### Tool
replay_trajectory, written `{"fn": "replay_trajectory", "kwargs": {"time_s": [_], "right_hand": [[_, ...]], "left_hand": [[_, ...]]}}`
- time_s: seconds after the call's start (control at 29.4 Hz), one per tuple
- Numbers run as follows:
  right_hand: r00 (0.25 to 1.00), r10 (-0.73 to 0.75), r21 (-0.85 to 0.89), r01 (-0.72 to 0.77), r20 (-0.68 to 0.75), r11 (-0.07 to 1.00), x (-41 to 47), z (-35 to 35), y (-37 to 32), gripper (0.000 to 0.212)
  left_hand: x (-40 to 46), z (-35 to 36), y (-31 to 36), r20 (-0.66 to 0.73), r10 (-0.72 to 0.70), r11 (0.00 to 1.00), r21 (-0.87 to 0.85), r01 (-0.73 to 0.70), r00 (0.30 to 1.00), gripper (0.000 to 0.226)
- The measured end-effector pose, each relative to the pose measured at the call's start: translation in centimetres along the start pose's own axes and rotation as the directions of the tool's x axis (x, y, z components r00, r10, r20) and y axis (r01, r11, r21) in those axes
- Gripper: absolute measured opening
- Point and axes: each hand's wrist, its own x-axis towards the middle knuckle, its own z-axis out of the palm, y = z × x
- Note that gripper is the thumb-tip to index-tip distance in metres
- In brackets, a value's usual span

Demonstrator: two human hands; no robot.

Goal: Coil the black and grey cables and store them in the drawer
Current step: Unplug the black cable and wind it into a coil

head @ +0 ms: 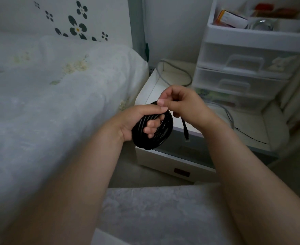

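Your footage is pretty dim and greyish, soft flat light with no hard shadows or glare. The translucent white plastic drawer tower [241, 68] at upper right is blurry, and wide-angle distortion bends straight lines near the edges.

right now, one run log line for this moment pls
stage: coiling black cable | left hand: grips coil | right hand: pinches loose end, plug dangling | grey cable: uncoiled on nightstand

Both forearms are bare, no sleeves, watch or rings; the left hand [137, 121] and right hand [182, 105] show short, unpainted nails.
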Motion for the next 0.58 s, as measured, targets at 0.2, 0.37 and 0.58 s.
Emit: {"fn": "replay_trajectory", "kwargs": {"time_s": [0.2,0.37,0.58], "right_hand": [[0.995,0.082,-0.008,-0.083,-0.049,0.997,-0.2,0.0,0.1,0.031],[0.976,0.2,0.209,-0.214,0.087,0.954,-0.5,1.2,0.2,0.044],[0.95,0.247,0.366,-0.304,0.193,0.879,-0.7,0.9,0.3,0.059]], "left_hand": [[-0.3,0.3,0.3,0.091,0.126,0.968,-0.228,-0.102,0.988,0.019],[-0.4,0.6,0.3,0.089,0.198,0.947,-0.275,-0.167,0.976,0.022],[-0.2,0.6,0.2,0.138,0.282,0.923,-0.308,-0.229,0.95,0.029]]}}
